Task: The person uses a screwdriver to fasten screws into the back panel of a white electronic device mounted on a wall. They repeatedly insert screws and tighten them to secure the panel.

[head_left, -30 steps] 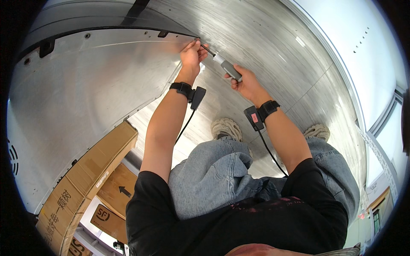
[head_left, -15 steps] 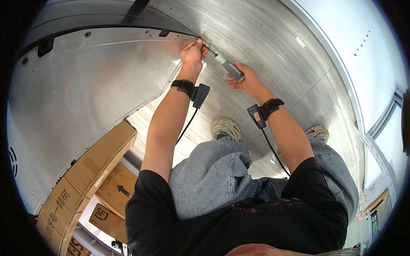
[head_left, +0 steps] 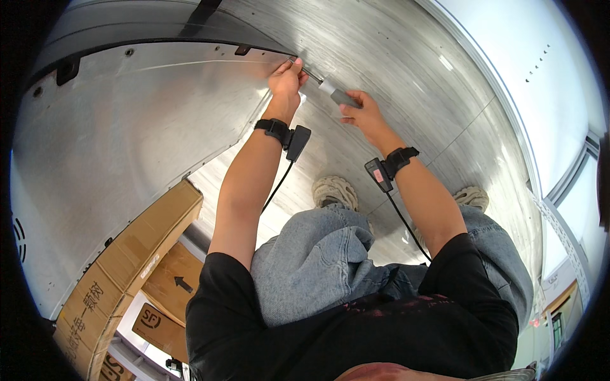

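Observation:
A screwdriver (head_left: 333, 91) with a grey handle and a dark shaft points up and left at the far corner of a large metal panel (head_left: 159, 120). My right hand (head_left: 365, 115) is closed around the rear of its handle. At that corner, my left hand (head_left: 287, 82) has thumb and fingers pinched together beside the screwdriver's tip. The fingers hide the tip and whatever they pinch. Holes and dark brackets line the panel's far edge.
A long cardboard box (head_left: 136, 260) lies under the panel's near edge, with more brown boxes (head_left: 171, 279) behind it. Pale wood-look floor (head_left: 406, 82) stretches to a white cabinet (head_left: 527, 70) on the right. Black cables (head_left: 406, 225) hang from both wrist straps.
My right hand has shifted slightly up along the screwdriver handle, and its fingers have turned around it. The left hand stays at the panel corner, almost unmoved.

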The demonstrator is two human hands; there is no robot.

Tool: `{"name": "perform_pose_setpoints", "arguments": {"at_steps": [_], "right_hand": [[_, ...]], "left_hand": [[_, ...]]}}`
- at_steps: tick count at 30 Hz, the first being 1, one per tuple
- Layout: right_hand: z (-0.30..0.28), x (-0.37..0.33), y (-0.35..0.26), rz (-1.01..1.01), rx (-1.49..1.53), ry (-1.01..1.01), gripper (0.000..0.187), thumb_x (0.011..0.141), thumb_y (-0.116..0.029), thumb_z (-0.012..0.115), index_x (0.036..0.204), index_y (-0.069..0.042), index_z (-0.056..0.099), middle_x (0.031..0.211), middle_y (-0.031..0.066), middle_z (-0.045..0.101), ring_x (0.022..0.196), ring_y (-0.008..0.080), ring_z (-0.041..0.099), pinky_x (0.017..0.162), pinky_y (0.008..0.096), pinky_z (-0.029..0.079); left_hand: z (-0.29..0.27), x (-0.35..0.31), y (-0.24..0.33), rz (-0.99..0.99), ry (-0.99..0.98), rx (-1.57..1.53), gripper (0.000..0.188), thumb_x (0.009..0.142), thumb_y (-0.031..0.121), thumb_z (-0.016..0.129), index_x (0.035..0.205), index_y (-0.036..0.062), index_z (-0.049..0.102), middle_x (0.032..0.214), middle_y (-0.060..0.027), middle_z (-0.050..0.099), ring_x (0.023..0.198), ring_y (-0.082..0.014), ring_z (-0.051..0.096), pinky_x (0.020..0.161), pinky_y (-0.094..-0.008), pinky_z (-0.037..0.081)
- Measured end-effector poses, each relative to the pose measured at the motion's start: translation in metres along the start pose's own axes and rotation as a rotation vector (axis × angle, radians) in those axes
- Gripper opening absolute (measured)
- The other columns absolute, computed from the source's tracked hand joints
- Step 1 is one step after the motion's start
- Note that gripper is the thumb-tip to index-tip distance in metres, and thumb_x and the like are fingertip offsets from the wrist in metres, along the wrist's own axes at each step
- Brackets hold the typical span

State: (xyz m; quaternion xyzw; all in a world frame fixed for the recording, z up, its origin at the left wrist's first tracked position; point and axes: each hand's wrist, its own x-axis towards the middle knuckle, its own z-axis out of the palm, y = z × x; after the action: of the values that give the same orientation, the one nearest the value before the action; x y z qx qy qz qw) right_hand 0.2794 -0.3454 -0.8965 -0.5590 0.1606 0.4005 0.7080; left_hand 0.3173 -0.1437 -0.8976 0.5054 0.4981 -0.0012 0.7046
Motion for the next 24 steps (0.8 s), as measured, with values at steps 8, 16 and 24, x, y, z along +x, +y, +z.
{"name": "perform_pose_setpoints", "arguments": {"at_steps": [8,16,24], "right_hand": [[-0.008,-0.009,-0.021,0.327,0.112,-0.078,0.043,0.092,-0.024,0.057,0.124,0.002,0.045,0.103,0.0114,0.054,0.078,0.0214,0.061,0.067,0.0351,0.056],[0.000,-0.006,-0.008,-0.021,-0.181,-0.065,0.047,0.087,-0.016,0.062,0.127,0.002,0.044,0.106,0.0119,0.053,0.079,0.0167,0.058,0.068,0.0315,0.054],[-0.006,-0.010,-0.026,0.295,0.223,-0.133,0.041,0.088,-0.015,0.060,0.124,-0.001,0.045,0.105,0.0108,0.053,0.081,0.0179,0.058,0.070,0.0330,0.054]], "left_hand": [[0.001,-0.001,0.001,0.002,-0.035,-0.044,0.008,0.090,0.007,0.058,0.095,0.0020,0.058,0.080,-0.0046,0.062,0.065,-0.0131,0.058,0.059,-0.0258,0.051],[-0.003,0.006,0.001,0.015,-0.034,-0.019,0.010,0.086,0.007,0.065,0.092,0.0013,0.059,0.083,-0.0064,0.062,0.066,-0.0134,0.058,0.059,-0.0248,0.050],[0.003,-0.003,0.006,0.013,0.004,-0.040,0.010,0.090,0.004,0.056,0.099,-0.0018,0.055,0.088,-0.0093,0.064,0.075,-0.0169,0.063,0.060,-0.0265,0.051]]}}
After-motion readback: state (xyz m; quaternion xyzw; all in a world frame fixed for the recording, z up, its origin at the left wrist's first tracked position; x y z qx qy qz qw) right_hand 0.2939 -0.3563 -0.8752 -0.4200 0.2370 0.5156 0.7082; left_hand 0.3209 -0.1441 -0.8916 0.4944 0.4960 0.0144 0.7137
